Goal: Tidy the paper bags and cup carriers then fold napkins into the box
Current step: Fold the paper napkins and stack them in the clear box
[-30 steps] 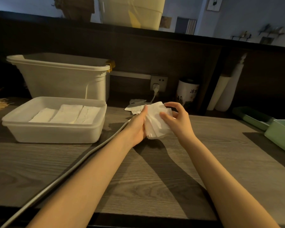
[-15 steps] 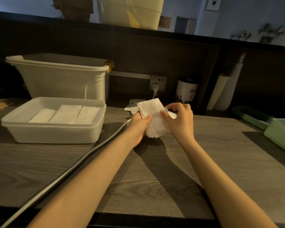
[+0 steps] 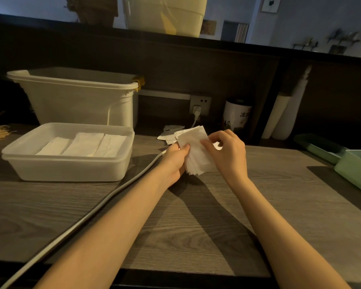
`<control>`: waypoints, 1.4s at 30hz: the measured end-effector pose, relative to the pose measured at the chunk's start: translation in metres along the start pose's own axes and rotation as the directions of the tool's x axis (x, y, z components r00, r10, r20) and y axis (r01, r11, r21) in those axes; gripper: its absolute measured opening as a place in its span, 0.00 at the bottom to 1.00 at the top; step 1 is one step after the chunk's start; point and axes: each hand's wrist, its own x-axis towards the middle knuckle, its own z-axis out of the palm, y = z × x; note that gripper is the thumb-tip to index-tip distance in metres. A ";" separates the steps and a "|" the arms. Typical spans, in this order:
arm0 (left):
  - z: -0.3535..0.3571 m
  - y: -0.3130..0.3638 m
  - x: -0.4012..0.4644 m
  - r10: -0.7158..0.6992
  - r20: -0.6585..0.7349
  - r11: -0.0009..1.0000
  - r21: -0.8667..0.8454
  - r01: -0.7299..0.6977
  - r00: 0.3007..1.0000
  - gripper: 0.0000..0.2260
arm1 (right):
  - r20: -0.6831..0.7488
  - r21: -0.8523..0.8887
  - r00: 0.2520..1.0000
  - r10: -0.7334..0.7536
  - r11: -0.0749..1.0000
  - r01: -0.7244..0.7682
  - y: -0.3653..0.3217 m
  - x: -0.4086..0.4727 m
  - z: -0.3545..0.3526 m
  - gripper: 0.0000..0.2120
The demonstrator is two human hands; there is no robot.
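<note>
Napkins (image 3: 196,151) sit stacked between both hands: left hand (image 3: 173,161) grips the stack's edge, right hand (image 3: 227,151) pinches the top sheet. Peeling too hard could fan loose sheets onto the counter (image 3: 196,215), short of the box (image 3: 67,151) at left.

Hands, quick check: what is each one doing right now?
Left hand: grips the stack of napkins, thumb on top.
Right hand: pinches the top napkin's edge.

Napkin stack (image 3: 196,151): plain white. Shallow box (image 3: 67,165): translucent white; folded napkins (image 3: 83,143) inside: white. Tall tub (image 3: 79,101): off-white. Countertop (image 3: 217,215): grey wood-grain pattern. Cable (image 3: 88,217): pale grey. Trays (image 3: 354,170): green. Canister (image 3: 236,115): white with dark characters.
</note>
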 end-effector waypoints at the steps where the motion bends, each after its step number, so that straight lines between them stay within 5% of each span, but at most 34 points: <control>1: 0.000 0.000 0.000 0.003 0.003 1.000 0.002 -0.003 1.000 0.08 | 0.022 0.002 1.000 -0.014 1.000 0.014 0.001 0.000 0.001 0.06; 6: 0.000 0.002 -0.001 -0.030 0.009 0.997 -0.074 0.030 1.000 0.11 | 0.047 0.047 0.997 -0.060 0.997 0.058 -0.001 0.000 0.002 0.06; 10: 0.000 0.007 -0.001 -0.088 -0.010 0.978 -0.188 0.085 0.996 0.11 | 0.008 0.348 0.990 0.144 0.927 -0.137 -0.005 0.006 -0.007 0.03; 14: -0.003 0.009 -0.001 -0.148 -0.032 0.961 -0.240 0.136 0.988 0.14 | 0.232 0.583 0.928 0.291 0.723 -0.372 -0.006 0.012 -0.012 0.03; 18: -0.006 0.008 -0.003 -0.159 0.079 0.962 -0.213 0.173 0.984 0.15 | 0.355 0.464 0.894 0.273 0.779 -0.422 -0.006 0.007 -0.003 0.08; 25: -0.005 0.006 -0.007 -0.119 0.216 0.989 -0.062 0.135 0.969 0.19 | 0.329 0.287 0.901 0.281 0.880 -0.379 -0.003 0.003 0.002 0.16; 34: -0.003 0.002 -0.006 0.049 0.062 0.983 0.175 -0.059 0.997 0.21 | 0.326 0.272 0.883 0.337 0.861 -0.429 -0.008 0.002 0.000 0.22; 42: -0.003 0.002 -0.006 -0.017 0.110 0.999 0.052 0.011 0.994 0.16 | 0.318 0.286 0.873 0.369 0.841 -0.459 -0.007 0.002 0.001 0.23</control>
